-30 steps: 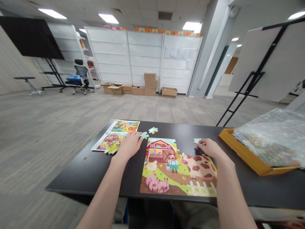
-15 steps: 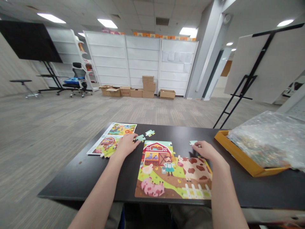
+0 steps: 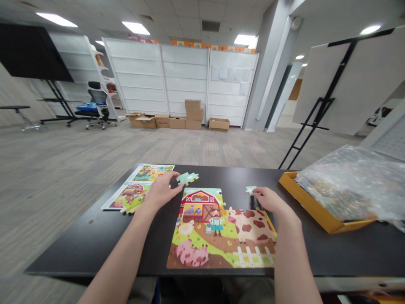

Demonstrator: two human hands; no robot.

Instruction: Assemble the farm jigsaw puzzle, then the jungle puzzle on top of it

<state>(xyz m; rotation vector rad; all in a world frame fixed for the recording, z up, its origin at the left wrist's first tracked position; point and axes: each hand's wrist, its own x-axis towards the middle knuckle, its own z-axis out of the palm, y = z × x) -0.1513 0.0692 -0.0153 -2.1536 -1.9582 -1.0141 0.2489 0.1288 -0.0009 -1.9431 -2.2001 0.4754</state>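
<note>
A partly joined farm jigsaw puzzle (image 3: 199,236) lies on the black table, showing a barn, a farmer, a pig and a cow. Beyond its upper left corner, my left hand (image 3: 161,191) pinches a pale green puzzle piece (image 3: 182,178) between thumb and fingers. A second pale green piece borders it on the right; whether the two are interlocked I cannot tell. My right hand (image 3: 268,199) grips another pale green puzzle piece (image 3: 250,190) by its edge, just above the cow. Some green pieces (image 3: 134,204) lie partly hidden behind my left wrist.
A printed picture sheet (image 3: 139,172) lies at the table's far left. On the right, a yellow box tray (image 3: 306,204) holds a clear plastic bag (image 3: 344,185) of pieces. Beyond the table stand cardboard boxes (image 3: 193,114), white shelves and a whiteboard stand (image 3: 329,84).
The piece at my left hand has come up against the other pale green piece, closing the gap between them. My right hand keeps its piece in nearly the same place. The view has shifted slightly.
</note>
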